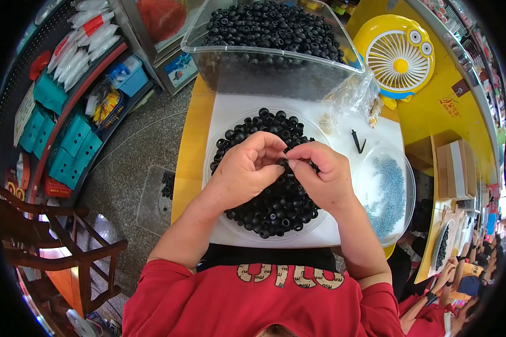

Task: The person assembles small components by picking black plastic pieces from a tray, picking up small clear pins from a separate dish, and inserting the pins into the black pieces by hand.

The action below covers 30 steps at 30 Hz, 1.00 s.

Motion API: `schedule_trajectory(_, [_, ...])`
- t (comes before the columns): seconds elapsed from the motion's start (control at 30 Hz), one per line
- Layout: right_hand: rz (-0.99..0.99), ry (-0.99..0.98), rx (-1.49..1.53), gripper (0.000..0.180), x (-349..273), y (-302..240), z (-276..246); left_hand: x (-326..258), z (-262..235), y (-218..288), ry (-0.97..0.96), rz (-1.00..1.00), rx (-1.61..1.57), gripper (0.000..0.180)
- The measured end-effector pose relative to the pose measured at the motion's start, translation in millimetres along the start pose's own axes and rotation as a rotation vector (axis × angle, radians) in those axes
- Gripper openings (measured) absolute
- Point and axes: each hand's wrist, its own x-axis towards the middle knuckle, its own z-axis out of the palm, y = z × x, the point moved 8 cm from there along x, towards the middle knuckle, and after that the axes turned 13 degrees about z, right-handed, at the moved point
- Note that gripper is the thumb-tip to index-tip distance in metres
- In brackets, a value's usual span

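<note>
Both hands meet over the shallow plate [219, 126] at the table's middle: the left hand [247, 168] and right hand [320, 171] pinch 1 small black ring [283, 161] between closed fingertips. Beneath them lies a heap of black rings [275, 205]; a clear bin [275, 73] stands at the far edge.

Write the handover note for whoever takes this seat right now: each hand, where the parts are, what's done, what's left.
Left hand: fingers curled, pinching a small black ring between thumb and forefinger.
Right hand: fingertips meet the left hand's at the same small piece; what else its grip holds is hidden.
Both hands hover over the round tray heaped with black rings.
Clear bin behind it is full of more black rings.
Clear dish on the right holds small blue-grey bits.
Small black tool lies on the white sheet.
Done: cannot tell a finished pile.
Left: tray and bin are both well filled.
</note>
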Motion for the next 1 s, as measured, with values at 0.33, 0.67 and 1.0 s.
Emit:
schedule_trajectory(0.33, [-0.105, 0.003, -0.103, 0.014, -10, -8, -5, 2, 6, 5, 0.001, 0.027, -0.093, 0.027])
schedule_trajectory(0.67, [0.247, 0.396, -0.427, 0.012, -85, 68, -148, 1, -7, 7, 0.078, 0.045, -0.136, 0.012])
schedule_trajectory(1.0, [-0.064, 0.011, -0.462, 0.013, -43, 28, -46, 3, -20, 5, 0.171, 0.099, -0.178, 0.013])
